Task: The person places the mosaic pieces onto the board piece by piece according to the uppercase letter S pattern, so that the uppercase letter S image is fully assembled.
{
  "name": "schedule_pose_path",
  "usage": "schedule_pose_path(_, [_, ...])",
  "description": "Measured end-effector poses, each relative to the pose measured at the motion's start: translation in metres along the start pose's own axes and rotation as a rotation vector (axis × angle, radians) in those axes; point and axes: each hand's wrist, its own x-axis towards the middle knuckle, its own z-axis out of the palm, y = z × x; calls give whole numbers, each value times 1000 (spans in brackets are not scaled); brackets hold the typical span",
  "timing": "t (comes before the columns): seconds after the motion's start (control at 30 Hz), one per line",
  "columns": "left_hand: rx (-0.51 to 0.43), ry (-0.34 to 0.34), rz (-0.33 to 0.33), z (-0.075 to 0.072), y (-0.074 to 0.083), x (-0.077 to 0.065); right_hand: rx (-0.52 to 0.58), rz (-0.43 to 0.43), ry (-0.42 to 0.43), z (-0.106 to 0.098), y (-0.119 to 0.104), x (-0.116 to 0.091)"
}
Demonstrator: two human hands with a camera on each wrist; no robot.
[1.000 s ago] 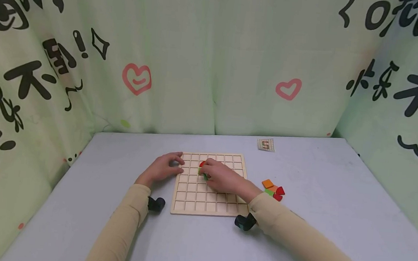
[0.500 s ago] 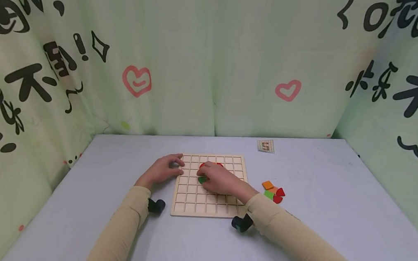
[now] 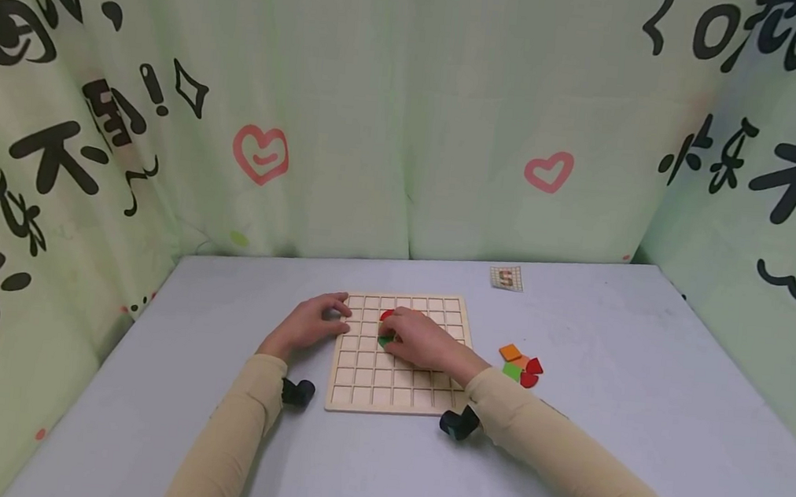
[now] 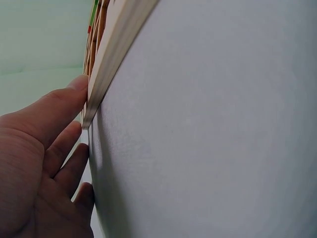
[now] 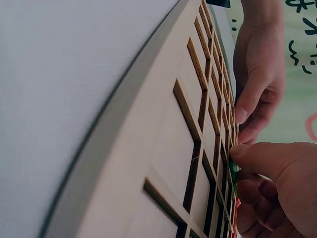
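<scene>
A pale wooden grid board (image 3: 361, 375) lies on the table. At its left edge rests my left hand (image 3: 309, 321); in the left wrist view the thumb touches the rim and the fingers lie relaxed. My right hand (image 3: 424, 341) is over the upper middle of the board, thumb and fingers pinching a green piece (image 5: 234, 169) at the grid. In the head view this green piece (image 3: 385, 341) shows just under the fingertips, its outline partly hidden. Beyond the fingers a red piece with a rounded edge (image 3: 387, 315) sits in the grid. The right hand covers the squares beneath it.
Right of the board lies a small pile: an orange square (image 3: 510, 352), a light green piece (image 3: 512, 370), red pieces (image 3: 528, 380) and a paler orange one. A small printed card (image 3: 507, 278) is near the table's back edge. Curtains with black lettering surround the table.
My right hand has shifted slightly down and left, then a little back right, staying over the same squares. A red piece seen beyond its knuckles half a second ago is hidden now. The left hand stays put.
</scene>
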Motion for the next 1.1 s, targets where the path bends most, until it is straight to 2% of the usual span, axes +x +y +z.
schedule_pose_path(0.23, [5, 3, -1, 2, -1, 0, 12, 26, 9, 1, 0, -1])
schedule_pose_path(1.1, [-2, 3, -9, 2, -1, 2, 29, 32, 37, 2, 2, 0])
